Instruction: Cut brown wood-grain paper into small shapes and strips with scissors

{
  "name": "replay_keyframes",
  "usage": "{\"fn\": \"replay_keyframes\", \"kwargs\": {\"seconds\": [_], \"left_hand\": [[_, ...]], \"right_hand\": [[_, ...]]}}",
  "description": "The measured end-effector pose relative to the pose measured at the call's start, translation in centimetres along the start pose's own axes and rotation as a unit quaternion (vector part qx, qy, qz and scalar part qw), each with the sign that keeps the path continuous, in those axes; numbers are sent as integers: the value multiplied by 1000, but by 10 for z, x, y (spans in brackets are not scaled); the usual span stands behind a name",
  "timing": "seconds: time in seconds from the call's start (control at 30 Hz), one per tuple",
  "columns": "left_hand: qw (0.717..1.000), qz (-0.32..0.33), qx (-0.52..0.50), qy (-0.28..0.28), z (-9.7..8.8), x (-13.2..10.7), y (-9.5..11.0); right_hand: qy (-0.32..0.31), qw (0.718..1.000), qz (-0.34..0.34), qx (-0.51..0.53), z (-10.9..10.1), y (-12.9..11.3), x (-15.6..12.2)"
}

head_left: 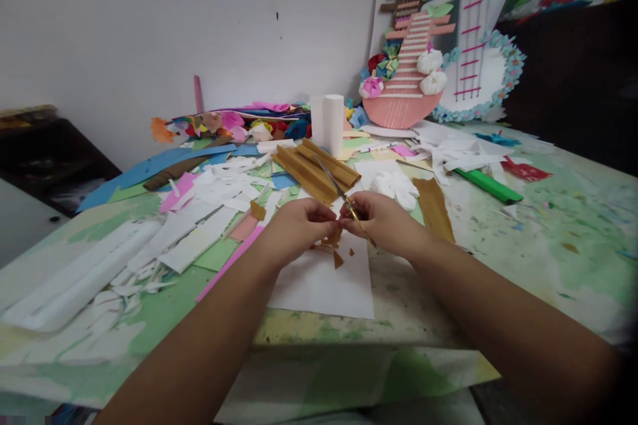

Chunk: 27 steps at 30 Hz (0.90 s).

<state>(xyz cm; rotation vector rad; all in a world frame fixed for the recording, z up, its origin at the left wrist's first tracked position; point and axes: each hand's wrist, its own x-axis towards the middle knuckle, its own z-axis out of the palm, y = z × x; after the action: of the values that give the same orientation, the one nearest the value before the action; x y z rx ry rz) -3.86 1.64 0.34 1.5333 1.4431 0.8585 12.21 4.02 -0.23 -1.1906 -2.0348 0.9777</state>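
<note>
The left hand (294, 226) pinches a small piece of brown paper (333, 238) between closed fingertips. The right hand (386, 222), just beside it, is closed around the handles of a pair of metal scissors (339, 194), whose blades point away from the person. The piece hangs between the two hands, over a plain white paper sheet (323, 285) that lies on the paint-stained green bench (548, 246). Small brown paper scraps (337, 259) lie on the sheet under the hands. Just beyond the hands lies a bundle of pleated brown paper strips (314, 169), with a white paper cylinder (333, 123) standing behind it. To the right of the right hand lies a flat brown paper strip (434, 207), and further right a green marker (488, 186).
</note>
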Motion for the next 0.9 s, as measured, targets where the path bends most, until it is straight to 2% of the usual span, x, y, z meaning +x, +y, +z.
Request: {"fn": "replay_keyframes", "kwargs": {"seconds": [0.23,0.4,0.53,0.6,0.67,0.77,0.83,0.9], "left_hand": [[998,-9,-31,-46,1,2,-4],[1000,-2,4,-24,2,2,-1],[1000,-5,-10,-23,3,1,1],[1000,12,-28,-1,3,2,1],[996,46,-55,52,1,3,0],[979,81,-132,132,-1,4,2],[968,89,-195,132,-3,4,3],[957,96,-252,110,-4,3,5]], "right_hand": [[23,1000,-13,1,0,4,1],[18,1000,-17,-3,2,2,0],[27,999,-1,-26,1,-2,-1],[59,997,12,-42,0,-4,-2],[95,993,14,-61,-2,-7,-5],[103,989,5,-110,-3,-11,-8],[77,987,-5,-140,0,-12,-10],[50,986,-25,-156,3,-11,-11]]}}
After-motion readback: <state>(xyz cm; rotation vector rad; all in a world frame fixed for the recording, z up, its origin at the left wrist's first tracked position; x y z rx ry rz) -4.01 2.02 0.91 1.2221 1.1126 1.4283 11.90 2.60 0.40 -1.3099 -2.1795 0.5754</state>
